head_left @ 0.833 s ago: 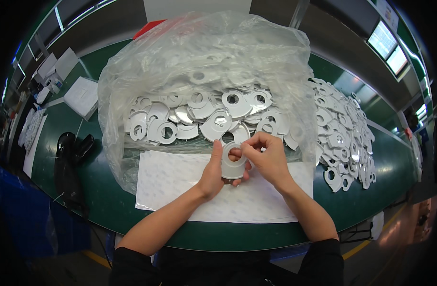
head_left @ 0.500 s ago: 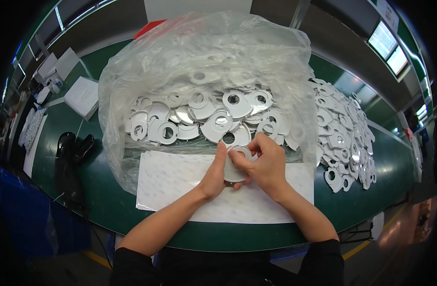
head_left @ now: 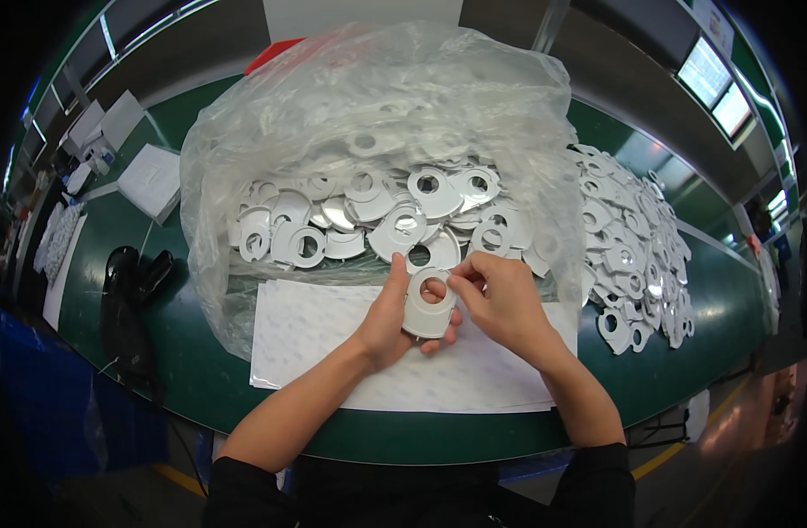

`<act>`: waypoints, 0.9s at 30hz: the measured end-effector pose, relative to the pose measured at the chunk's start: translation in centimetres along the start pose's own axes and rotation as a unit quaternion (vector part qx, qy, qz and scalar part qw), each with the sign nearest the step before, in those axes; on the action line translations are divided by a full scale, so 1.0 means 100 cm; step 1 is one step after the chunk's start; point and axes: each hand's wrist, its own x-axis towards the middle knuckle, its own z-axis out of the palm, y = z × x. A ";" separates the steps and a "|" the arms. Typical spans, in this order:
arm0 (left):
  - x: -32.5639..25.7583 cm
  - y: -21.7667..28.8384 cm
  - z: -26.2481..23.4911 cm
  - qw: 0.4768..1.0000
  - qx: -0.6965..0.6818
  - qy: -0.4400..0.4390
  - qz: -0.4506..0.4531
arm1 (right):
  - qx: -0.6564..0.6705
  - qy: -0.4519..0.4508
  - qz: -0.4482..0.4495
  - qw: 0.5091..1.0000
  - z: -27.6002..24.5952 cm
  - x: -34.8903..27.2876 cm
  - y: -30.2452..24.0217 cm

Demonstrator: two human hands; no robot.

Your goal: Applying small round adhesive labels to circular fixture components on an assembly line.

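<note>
- Moved right hand (head_left: 505,299) from hole to rim of white ring-ended plate (head_left: 428,322) since earlier frame.
- Gripping plate in left hand (head_left: 384,324) above white sheets (head_left: 308,327); bending right fingers together, cannot tell if pinching.
- Could drop plate toward plastic bag (head_left: 474,88) through loose hold.

No lettering readable from where I stand. White sheets (head_left: 306,330) on green bench (head_left: 403,440): faint bluish marks in scattered patches, too blurred to tell print from pattern. Pale notice (head_left: 718,31) at upper right: darker specks on it, too small and too far off to make out any words or numbers.
</note>
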 end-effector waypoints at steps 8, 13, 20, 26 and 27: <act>0.000 0.005 -0.001 1.000 -0.011 -0.026 -0.010 | -0.036 0.063 0.004 0.997 0.015 0.002 0.004; -0.002 0.003 0.003 0.999 -0.010 -0.043 0.027 | 0.107 0.078 0.014 0.991 -0.009 0.016 0.017; -0.010 0.033 -0.019 0.739 0.598 0.120 0.286 | 0.601 0.387 0.059 0.697 -0.081 0.030 0.054; -0.039 0.059 -0.055 0.384 0.830 0.357 0.190 | 0.622 0.379 0.089 0.679 -0.085 0.030 0.054; -0.039 0.059 -0.057 0.384 0.828 0.351 0.207 | 0.595 0.359 0.100 0.712 -0.076 0.030 0.047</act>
